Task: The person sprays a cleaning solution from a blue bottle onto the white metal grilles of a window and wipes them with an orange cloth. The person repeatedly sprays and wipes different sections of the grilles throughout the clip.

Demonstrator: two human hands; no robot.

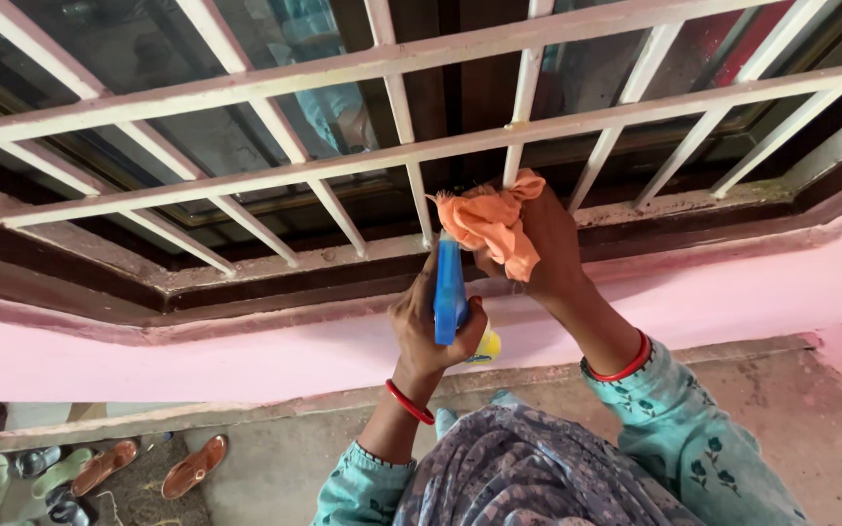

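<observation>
Left hand point(431, 326) fingers clamped round blue spray bottle point(449, 292), long axis upright toward 12 o'clock, right hand point(538, 244) at its 2 o'clock bunching orange cloth point(491, 224) against white window grille point(411, 151), nearer the bars.

Both arms reach up, left hand point(428, 326) in a closed grip, right hand point(543, 248) clenched above it.

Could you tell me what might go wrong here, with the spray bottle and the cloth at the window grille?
The left hand grips the blue spray bottle right beside the right hand, so spray may wet that hand rather than the white grille. The orange cloth is bunched loosely and could snag on a bar. The sandals below might catch drips.
</observation>
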